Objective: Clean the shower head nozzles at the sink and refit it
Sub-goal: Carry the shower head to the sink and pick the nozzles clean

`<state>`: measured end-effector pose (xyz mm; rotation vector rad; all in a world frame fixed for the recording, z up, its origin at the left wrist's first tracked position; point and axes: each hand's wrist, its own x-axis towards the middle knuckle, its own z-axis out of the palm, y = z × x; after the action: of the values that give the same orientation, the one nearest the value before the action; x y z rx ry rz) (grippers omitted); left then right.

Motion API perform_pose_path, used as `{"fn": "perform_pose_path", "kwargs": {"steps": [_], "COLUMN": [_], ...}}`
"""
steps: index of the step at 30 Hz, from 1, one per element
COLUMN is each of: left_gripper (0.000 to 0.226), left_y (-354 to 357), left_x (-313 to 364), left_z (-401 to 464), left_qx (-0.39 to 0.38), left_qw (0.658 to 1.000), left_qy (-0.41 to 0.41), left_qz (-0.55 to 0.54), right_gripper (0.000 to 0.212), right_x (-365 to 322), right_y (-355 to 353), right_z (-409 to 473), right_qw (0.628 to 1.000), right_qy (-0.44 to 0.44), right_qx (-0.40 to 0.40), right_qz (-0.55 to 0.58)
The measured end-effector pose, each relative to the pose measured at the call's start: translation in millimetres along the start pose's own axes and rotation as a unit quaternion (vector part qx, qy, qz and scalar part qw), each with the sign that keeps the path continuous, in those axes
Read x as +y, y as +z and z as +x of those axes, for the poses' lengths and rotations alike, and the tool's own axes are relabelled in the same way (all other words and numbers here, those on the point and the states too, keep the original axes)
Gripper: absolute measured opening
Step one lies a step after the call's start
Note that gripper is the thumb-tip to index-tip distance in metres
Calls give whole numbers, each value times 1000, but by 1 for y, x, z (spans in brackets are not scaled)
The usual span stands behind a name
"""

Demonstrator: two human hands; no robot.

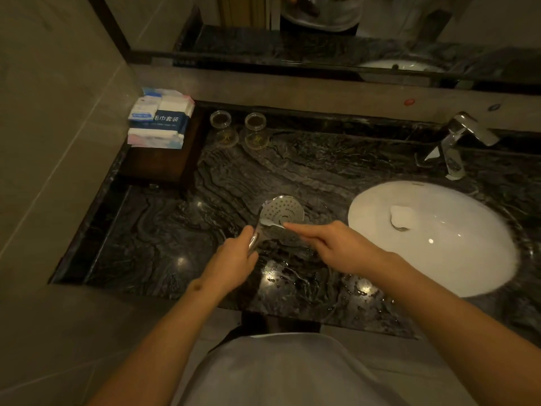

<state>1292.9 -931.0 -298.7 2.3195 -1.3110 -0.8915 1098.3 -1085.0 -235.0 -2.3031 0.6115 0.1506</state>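
Note:
A chrome hand shower head (282,210) is held over the dark marble counter (164,230), just left of the white sink basin (439,265). Its round nozzle face is turned up towards me. My left hand (234,259) is closed around the chrome handle below the head. My right hand (336,247) reaches in from the right, its fingertips together and pressed on the lower part of the nozzle face, covering the near rim. No hose is visible on the handle.
A chrome faucet (456,142) stands behind the basin, and a white lump (404,216) lies at the drain. Two glasses (255,127) stand at the back. Packaged towels (161,118) rest on a wooden box (158,162). The counter is wet near me.

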Motion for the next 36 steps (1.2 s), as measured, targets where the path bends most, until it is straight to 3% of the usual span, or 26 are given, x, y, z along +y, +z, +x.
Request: {"fn": "perform_pose_path", "kwargs": {"steps": [7, 14, 19, 22, 25, 29, 36], "left_gripper": [54, 25, 48, 22, 16, 29, 22], "left_y": [-10, -10, -7, -7, -13, -24, -32], "left_x": [-2, -9, -4, -7, -3, 4, 3], "left_z": [3, -2, -4, -3, -5, -7, -9], "left_qx": [-45, -51, -60, -62, -129, -270, -281], "left_qw": [998, 997, 997, 997, 988, 938, 934], "left_qy": [35, 50, 46, 34, -3, -38, -46], "left_qz": [16, -5, -5, -30, -80, -212, -215], "right_gripper": [62, 60, 59, 60, 62, 65, 64], "right_x": [-6, 1, -3, 7, 7, 6, 12], "right_y": [-9, -20, -11, -21, -24, -16, -21], "right_z": [12, 0, 9, 5, -2, 6, 5], "right_qw": [997, 997, 996, 994, 990, 985, 978], "right_qy": [-28, -35, -43, -40, -57, -89, -65], "right_qx": [-61, -57, -53, -34, -9, -7, -11], "right_qz": [-39, -45, -56, -91, -128, -151, -196]}}
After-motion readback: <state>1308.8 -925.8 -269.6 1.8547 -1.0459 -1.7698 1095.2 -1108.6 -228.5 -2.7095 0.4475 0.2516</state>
